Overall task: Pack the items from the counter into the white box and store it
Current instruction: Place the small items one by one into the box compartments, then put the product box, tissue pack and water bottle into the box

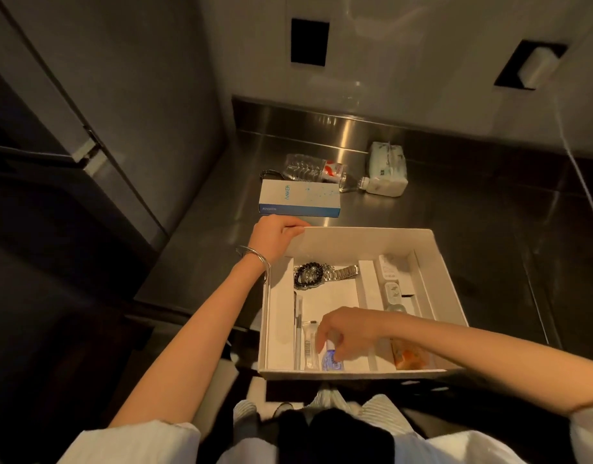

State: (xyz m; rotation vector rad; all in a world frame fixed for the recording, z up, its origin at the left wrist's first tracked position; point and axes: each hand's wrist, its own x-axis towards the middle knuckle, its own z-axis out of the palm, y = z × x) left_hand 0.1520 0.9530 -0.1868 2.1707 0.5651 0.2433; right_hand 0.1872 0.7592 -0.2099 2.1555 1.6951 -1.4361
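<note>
— Steel counter [456, 209]: what's packed?
— Watch [325, 274], pen [298, 329] and more in box [365, 239]. Right hand [348, 329] pinches vial [332, 358] inside; left hand [275, 234] clasps the rim.
— Left out?
— Carton [298, 199], bottle [318, 172], tissues [387, 169] (storing later, I judge).

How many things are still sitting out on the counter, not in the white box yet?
3: the Anker box just behind the white box, the plastic bottle lying behind that, and the tissue pack to the bottle's right. A dark item behind the Anker box may be hidden.
</note>
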